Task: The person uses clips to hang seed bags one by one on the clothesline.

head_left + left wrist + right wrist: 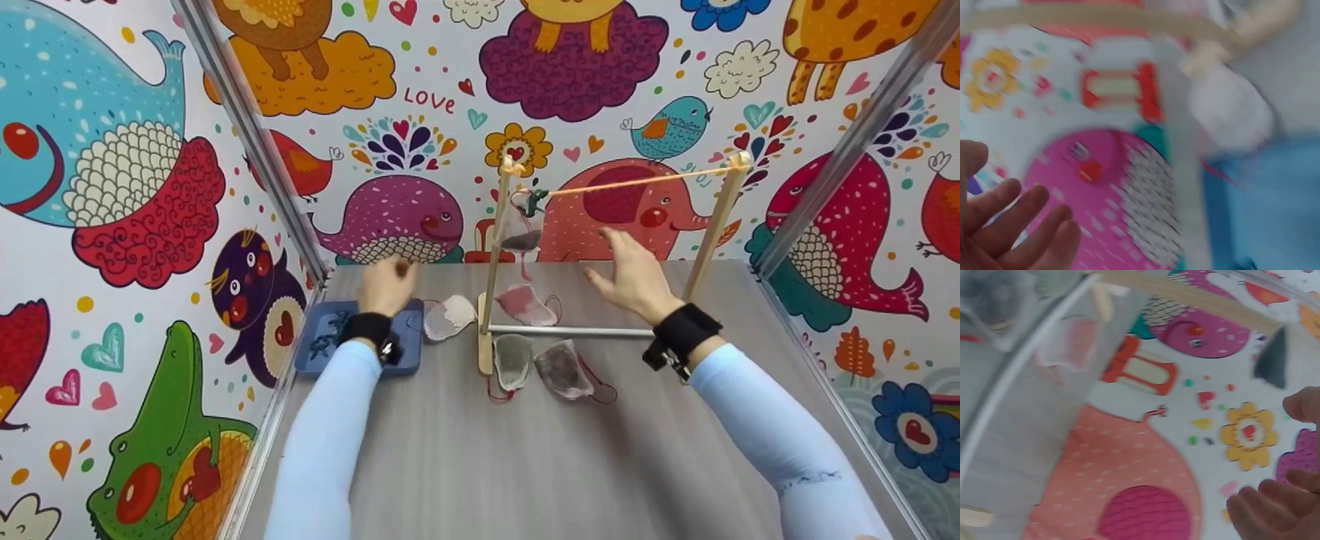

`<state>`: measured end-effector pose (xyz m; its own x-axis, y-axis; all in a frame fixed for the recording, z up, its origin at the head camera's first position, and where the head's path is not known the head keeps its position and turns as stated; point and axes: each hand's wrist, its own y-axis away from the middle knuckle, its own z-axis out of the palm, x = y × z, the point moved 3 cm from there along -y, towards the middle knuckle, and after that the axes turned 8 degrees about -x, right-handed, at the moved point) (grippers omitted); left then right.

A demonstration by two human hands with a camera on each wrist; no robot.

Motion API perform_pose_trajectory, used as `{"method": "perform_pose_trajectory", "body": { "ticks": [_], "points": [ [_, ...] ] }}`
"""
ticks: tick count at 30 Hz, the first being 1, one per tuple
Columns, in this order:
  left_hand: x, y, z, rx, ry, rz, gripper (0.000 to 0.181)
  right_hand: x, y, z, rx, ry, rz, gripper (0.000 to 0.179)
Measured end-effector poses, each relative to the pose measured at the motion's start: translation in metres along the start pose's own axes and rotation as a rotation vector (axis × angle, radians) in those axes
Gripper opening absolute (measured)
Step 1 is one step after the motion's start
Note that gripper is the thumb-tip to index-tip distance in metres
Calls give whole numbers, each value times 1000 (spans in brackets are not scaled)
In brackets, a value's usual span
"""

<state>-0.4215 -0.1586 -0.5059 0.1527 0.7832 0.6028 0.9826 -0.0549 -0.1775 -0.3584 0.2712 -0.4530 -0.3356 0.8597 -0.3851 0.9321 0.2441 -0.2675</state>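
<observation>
Above the back edge of a blue tray [412, 334], the left hand [388, 286] hangs in the air, its fingers loosely extended in the left wrist view and nothing in them. Left of the right post [715, 234], the right hand [630, 276] is spread too, thumb apart from the fingers, holding nothing, below the orange line [637, 182]. Between the two hands, higher up and close to the left post [494, 255], one sheer pouch [522, 238] hangs at the line's left end, with a green clip [535, 202] at its top. That one looks done. Four more lie on the tabletop [450, 465], seemingly left to hang: a white pouch [450, 318] just beside the tray, near the left hand; a pink pouch [527, 304] behind the metal bar [570, 331], between the hands; and a grey-green pouch [514, 364] and a dark grey pouch [564, 370] in front of the bar, nearer the body than either hand. Spare clips [325, 345] lie in the tray, so the work seems barely begun.
</observation>
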Motion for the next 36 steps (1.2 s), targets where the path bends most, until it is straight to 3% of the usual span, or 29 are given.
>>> {"method": "perform_pose_trajectory", "body": {
  "ticks": [3, 6, 11, 17, 20, 25, 31, 36],
  "points": [
    [-49, 11, 1, -25, -106, -87, 41, 19, 11, 14, -45, 10, 57, 88],
    [-86, 23, 5, -58, -172, -160, 46, 36, 21, 27, -87, 18, 107, 94],
    [-125, 33, 10, -96, -220, -240, 53, 52, 34, 44, -122, 35, 175, 97],
    [-167, 61, 27, -229, -230, -352, 68, 58, 54, 65, -144, 103, 181, 89],
    [-180, 71, 35, -296, -222, -377, 77, 59, 62, 74, -161, 66, 160, 86],
    [-193, 74, 39, -339, -230, -359, 80, 58, 72, 88, -178, 14, 124, 81],
    [-209, 67, 41, -331, -224, -363, 78, 61, 78, 97, -160, 28, 71, 70],
    [-215, 59, 48, -381, -191, -374, 83, 65, 78, 93, -118, 43, 21, 58]
  ]
}}
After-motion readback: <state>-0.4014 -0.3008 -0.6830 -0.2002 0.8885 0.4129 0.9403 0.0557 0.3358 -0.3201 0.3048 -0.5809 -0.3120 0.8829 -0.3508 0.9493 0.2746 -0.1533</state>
